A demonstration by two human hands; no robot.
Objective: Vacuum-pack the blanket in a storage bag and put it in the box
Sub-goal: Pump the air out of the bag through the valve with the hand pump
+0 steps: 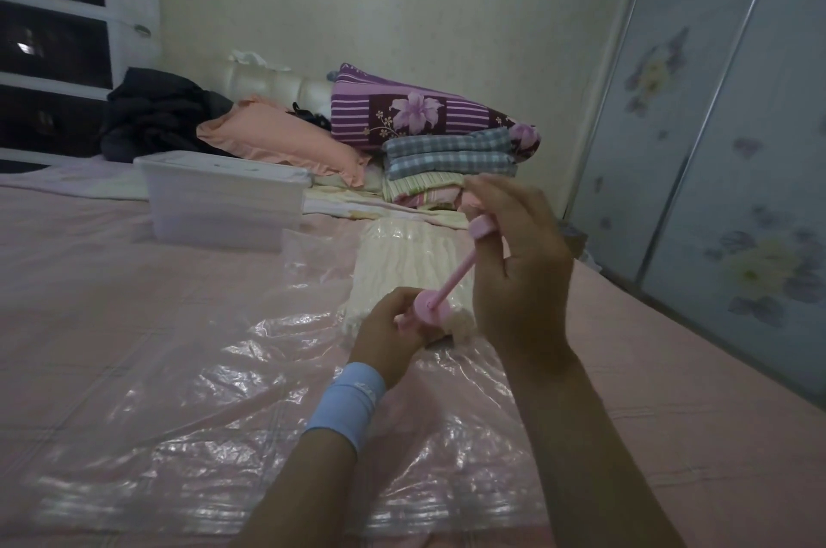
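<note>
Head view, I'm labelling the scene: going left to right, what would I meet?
Drawer unit → clear box → left hand → right hand → wardrobe doors. The blanket and pump overlap the hands, so omitted.

a home bedroom
a bed (134,324) with pillow (277,140) and folded bedding (420,114), a wardrobe (715,145), plastic drawers (129,11).
</note>
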